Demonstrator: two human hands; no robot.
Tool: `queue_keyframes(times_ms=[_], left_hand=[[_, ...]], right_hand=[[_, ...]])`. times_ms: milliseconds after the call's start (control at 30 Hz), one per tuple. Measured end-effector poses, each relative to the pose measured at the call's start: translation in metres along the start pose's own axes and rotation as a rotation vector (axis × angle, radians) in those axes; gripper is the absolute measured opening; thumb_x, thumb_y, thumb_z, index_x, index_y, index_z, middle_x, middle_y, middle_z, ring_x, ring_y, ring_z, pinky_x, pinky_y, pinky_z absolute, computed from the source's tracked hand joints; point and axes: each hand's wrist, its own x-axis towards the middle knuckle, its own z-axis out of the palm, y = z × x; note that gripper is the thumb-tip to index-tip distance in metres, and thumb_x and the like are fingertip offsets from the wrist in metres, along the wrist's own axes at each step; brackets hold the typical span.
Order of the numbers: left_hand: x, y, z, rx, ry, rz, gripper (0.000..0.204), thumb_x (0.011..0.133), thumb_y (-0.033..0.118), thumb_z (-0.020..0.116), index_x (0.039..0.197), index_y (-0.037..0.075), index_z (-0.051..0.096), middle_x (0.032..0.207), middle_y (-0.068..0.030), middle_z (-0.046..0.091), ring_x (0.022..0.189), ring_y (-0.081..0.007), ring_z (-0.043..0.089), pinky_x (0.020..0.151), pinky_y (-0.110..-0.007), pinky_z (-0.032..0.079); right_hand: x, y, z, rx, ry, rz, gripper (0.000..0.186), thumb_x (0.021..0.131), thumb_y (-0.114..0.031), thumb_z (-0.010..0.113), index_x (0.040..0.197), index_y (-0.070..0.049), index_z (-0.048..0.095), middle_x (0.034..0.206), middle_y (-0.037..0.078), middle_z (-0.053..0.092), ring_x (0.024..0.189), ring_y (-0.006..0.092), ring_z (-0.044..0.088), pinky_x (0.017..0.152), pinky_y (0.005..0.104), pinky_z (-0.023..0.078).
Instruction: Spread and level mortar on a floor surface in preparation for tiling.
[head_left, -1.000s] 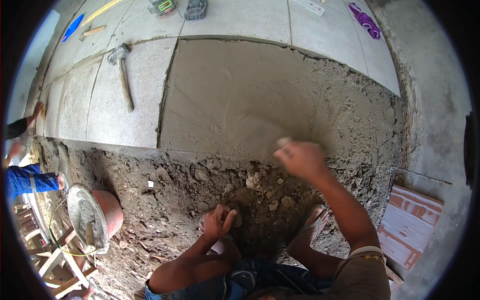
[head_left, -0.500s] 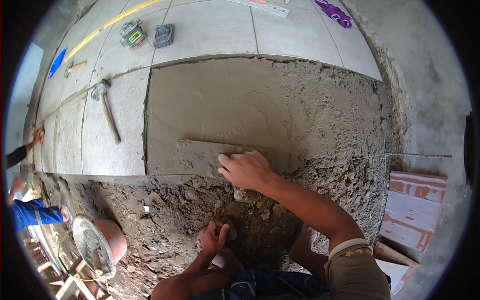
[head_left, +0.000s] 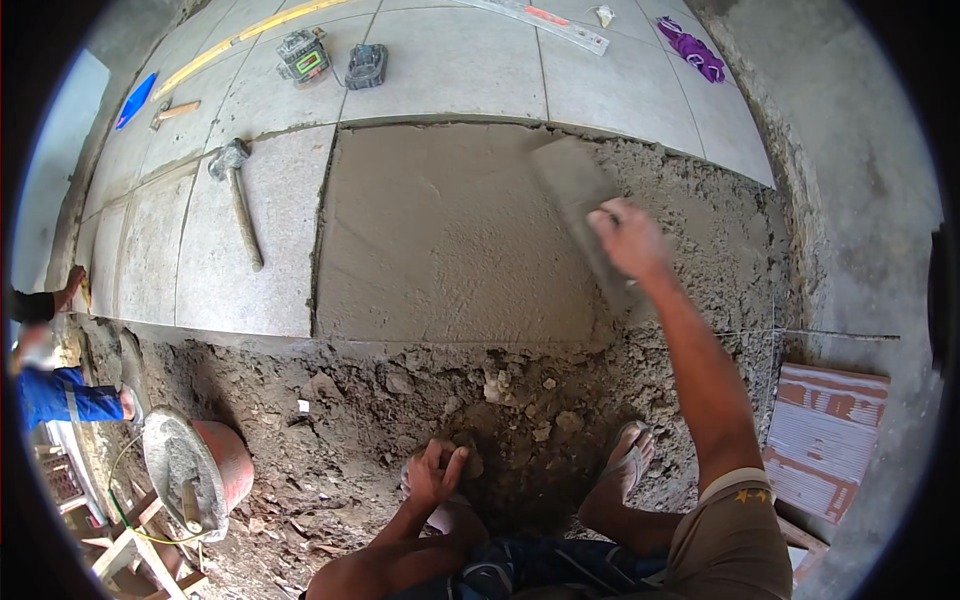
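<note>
My right hand [head_left: 632,240] grips a long rectangular plastering float [head_left: 574,182], smeared with grey mortar and slightly blurred. The float lies slantwise across the right side of a smoothed mortar bed [head_left: 430,230]. Rougher mortar [head_left: 700,220] spreads to its right. Low by my left foot, my left hand [head_left: 432,473] has its fingers curled in. A rounded, dirt-coloured lump [head_left: 468,461] shows beside those fingers; whether they hold it is unclear.
Laid grey tiles [head_left: 440,65] border the mortar, carrying a mallet [head_left: 238,205], a laser level [head_left: 303,57] and a straightedge [head_left: 540,22]. A mortar bucket [head_left: 225,465] stands lower left, near another person's hand [head_left: 72,288]. A tile [head_left: 825,440] leans at right.
My right hand has swept the float right and away from me, turning it from nearly crosswise to steeply slanted. The left hand stays low in about the same place.
</note>
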Motion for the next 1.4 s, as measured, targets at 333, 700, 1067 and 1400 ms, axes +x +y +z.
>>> queue_keyframes(times_ms=[333,700,1067,1400], left_hand=[[0.001,-0.005,0.013,0.006,0.049,0.054,0.025,0.094,0.023,0.075,0.085,0.008,0.058,0.060,-0.0098,0.060,0.052,-0.0336,0.062,0.050,-0.043,0.048],[0.000,-0.008,0.004,-0.039,-0.004,-0.001,0.023,0.095,0.026,0.074,0.091,0.006,0.062,0.066,-0.0117,0.065,0.057,-0.0319,0.066,0.056,-0.040,0.052],[0.094,0.058,-0.017,0.071,-0.050,0.222,0.032,0.091,0.020,0.077,0.116,0.003,0.066,0.069,-0.0091,0.062,0.061,-0.0242,0.063,0.060,-0.037,0.052],[0.077,0.060,-0.078,0.175,0.116,0.109,0.027,0.096,0.013,0.070,0.117,-0.001,0.064,0.059,-0.0045,0.057,0.054,-0.0115,0.053,0.054,-0.029,0.041]], right_hand=[[0.011,-0.130,0.061,-0.026,-0.232,-0.267,0.038,0.102,-0.040,0.052,0.121,-0.010,0.066,0.103,0.017,0.074,0.098,0.0351,0.072,0.089,0.0506,0.055],[-0.049,0.189,-0.098,-0.309,0.092,0.204,0.054,0.099,-0.048,0.059,0.132,-0.006,0.063,0.128,0.025,0.066,0.123,0.0391,0.061,0.102,0.0494,0.048],[-0.336,0.260,-0.086,-0.373,-0.161,0.030,0.048,0.094,-0.050,0.066,0.120,-0.010,0.059,0.081,0.018,0.070,0.072,0.0415,0.070,0.064,0.0528,0.055],[-0.292,0.296,-0.016,-0.225,0.354,0.064,0.036,0.094,-0.030,0.070,0.119,-0.007,0.061,0.122,0.015,0.062,0.111,0.0384,0.060,0.097,0.0492,0.048]])
